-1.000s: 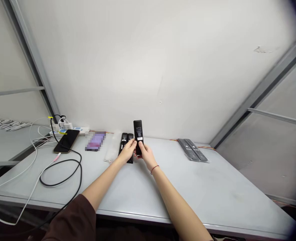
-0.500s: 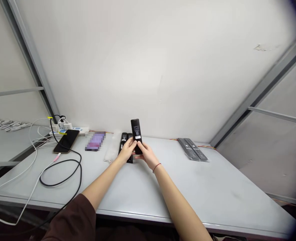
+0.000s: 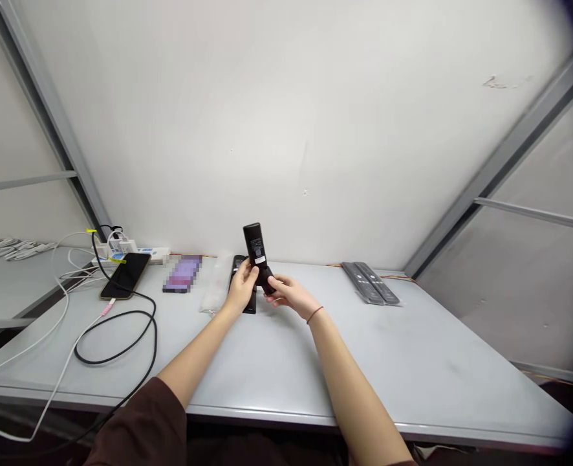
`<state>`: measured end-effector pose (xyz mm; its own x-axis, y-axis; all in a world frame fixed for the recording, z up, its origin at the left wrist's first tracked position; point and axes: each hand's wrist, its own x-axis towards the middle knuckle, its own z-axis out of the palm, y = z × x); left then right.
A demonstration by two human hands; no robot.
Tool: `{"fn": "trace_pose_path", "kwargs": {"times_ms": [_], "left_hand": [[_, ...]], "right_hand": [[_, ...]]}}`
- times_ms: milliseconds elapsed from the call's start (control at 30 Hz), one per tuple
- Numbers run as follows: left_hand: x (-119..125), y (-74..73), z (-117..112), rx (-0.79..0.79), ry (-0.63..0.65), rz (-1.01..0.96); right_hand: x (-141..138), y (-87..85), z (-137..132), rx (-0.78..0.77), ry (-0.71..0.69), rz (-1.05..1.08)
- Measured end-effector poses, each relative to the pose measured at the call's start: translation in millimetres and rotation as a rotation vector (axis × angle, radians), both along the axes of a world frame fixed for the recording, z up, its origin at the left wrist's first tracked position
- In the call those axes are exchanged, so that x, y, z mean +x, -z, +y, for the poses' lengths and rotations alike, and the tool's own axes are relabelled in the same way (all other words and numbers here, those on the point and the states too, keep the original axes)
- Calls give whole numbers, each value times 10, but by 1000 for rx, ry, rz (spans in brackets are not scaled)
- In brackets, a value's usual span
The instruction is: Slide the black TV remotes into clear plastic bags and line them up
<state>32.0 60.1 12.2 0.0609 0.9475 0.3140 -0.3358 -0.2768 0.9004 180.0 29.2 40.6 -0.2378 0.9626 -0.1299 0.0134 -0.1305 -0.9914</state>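
A black remote control [image 3: 254, 241] is raised above the table with its labelled back toward me, tilted slightly left. My left hand [image 3: 242, 285] is closed around its side, thumb on the back. At the lower end, a short black battery cover [image 3: 266, 279] sits at a slight angle to the body; whether it is fully apart I cannot tell. The fingers of my right hand [image 3: 289, 296] are closed on that cover. Behind my left hand lie more black remotes [image 3: 250, 307], mostly hidden.
Two bagged dark remotes [image 3: 370, 283] lie at the back right. Left of my hands are clear plastic bags [image 3: 215, 288], a phone with a blurred screen [image 3: 183, 274] and a dark phone [image 3: 126, 276]. Black cable [image 3: 156, 323] loops near a power strip [image 3: 153, 255].
The remote has tipped further left, and its lower piece now stands at an angle to the body. My right hand has shifted right and down with that piece.
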Motion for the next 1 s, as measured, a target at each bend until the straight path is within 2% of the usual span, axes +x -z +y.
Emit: {"fn": "trace_pose_path", "kwargs": {"times_ms": [67, 167, 333, 433, 567, 733, 867, 933, 1000], "left_hand": [[-18, -12, 12, 1, -53, -7], [-57, -37, 22, 27, -122, 45], [18, -16, -122, -37, -15, 387], [145, 44, -288, -68, 33, 585], [257, 112, -439, -64, 38, 737], [284, 149, -467, 55, -23, 821], [238, 90, -472, 162, -44, 1033], [183, 22, -480, 276, 49, 1110], [122, -50, -488, 416, 238, 1143]], "right_hand": [[128, -19, 13, 13, -17, -56], [346, -2, 46, 27, 59, -173], [606, 140, 120, -11, 189, -557], [651, 200, 154, 7, 239, -720], [645, 218, 178, 74, 278, -867], [642, 264, 200, 104, 277, -943], [650, 303, 211, 117, 268, -971], [652, 302, 206, 117, 258, -974], [651, 286, 191, 117, 247, -970]]}}
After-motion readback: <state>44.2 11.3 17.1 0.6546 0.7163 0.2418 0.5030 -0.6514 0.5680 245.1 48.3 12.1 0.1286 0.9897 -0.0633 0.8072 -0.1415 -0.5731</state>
